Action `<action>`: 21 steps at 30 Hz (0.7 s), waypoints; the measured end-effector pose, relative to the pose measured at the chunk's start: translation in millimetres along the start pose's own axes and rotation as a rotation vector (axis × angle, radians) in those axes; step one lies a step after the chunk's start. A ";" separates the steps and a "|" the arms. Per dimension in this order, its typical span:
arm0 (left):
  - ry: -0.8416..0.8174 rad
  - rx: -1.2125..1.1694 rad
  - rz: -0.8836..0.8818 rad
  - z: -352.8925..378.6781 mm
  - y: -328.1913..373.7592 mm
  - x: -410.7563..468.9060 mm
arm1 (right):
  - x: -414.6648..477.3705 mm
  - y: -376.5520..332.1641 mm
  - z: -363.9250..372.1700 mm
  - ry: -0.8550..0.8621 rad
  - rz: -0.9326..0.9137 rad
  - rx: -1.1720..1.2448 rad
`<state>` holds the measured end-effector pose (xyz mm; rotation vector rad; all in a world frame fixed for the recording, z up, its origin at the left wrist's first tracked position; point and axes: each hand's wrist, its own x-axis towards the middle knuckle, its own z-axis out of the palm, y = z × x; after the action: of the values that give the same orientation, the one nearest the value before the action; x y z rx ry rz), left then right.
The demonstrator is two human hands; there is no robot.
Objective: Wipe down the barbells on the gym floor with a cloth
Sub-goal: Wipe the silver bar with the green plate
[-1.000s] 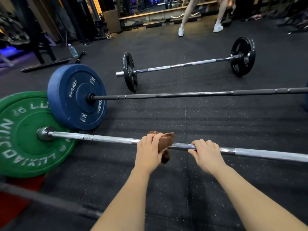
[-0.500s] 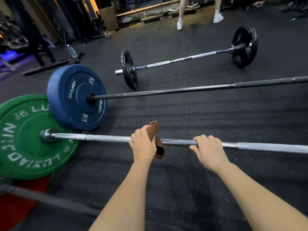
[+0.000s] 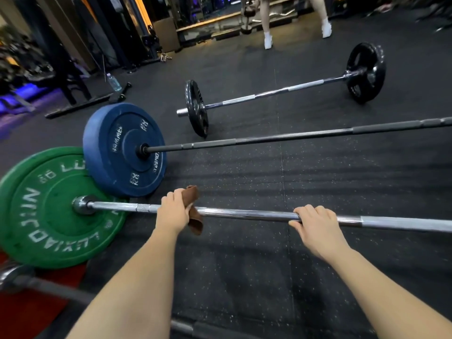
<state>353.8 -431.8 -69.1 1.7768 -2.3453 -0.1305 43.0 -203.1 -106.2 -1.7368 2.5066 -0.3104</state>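
A chrome barbell (image 3: 244, 213) lies across the black floor in front of me, with a green plate (image 3: 46, 216) on its left end. My left hand (image 3: 175, 211) grips a brown cloth (image 3: 194, 216) wrapped over the bar, not far from the green plate. My right hand (image 3: 315, 225) curls round the bare bar further right. Beyond lies a dark barbell (image 3: 293, 137) with a blue plate (image 3: 124, 149), and past that a short barbell (image 3: 281, 91) with black plates.
Another bar (image 3: 36, 283) crosses the near left corner over a red mat. A person's legs (image 3: 267, 25) stand at the far edge. A water bottle (image 3: 113, 81) and a rack base (image 3: 78, 106) sit at the far left.
My left hand has slid the cloth leftward along the chrome bar toward the green plate. My right hand has stayed gripping the same stretch of bar.
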 end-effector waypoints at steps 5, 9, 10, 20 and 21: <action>0.152 -0.081 -0.079 19.2 30.4 -23.9 | 0.6 -0.1 -2.6 -0.022 0.005 -0.030; 0.178 -0.084 -0.042 29.1 53.1 -27.1 | 2.5 -0.6 -0.7 -0.019 0.010 -0.034; 0.182 -0.083 -0.018 31.4 59.7 -29.1 | 2.4 -0.4 1.0 -0.013 0.012 -0.037; 0.244 0.073 0.209 35.1 35.4 -27.6 | 9.3 -8.2 -16.3 -0.221 0.076 -0.121; 0.242 0.045 0.172 30.7 25.7 -23.5 | 8.8 -12.8 -19.7 -0.256 0.100 -0.143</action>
<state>329.2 -403.6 -96.7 1.5040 -2.3256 0.1556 48.1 -213.3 -83.9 -1.5734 2.4677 0.0947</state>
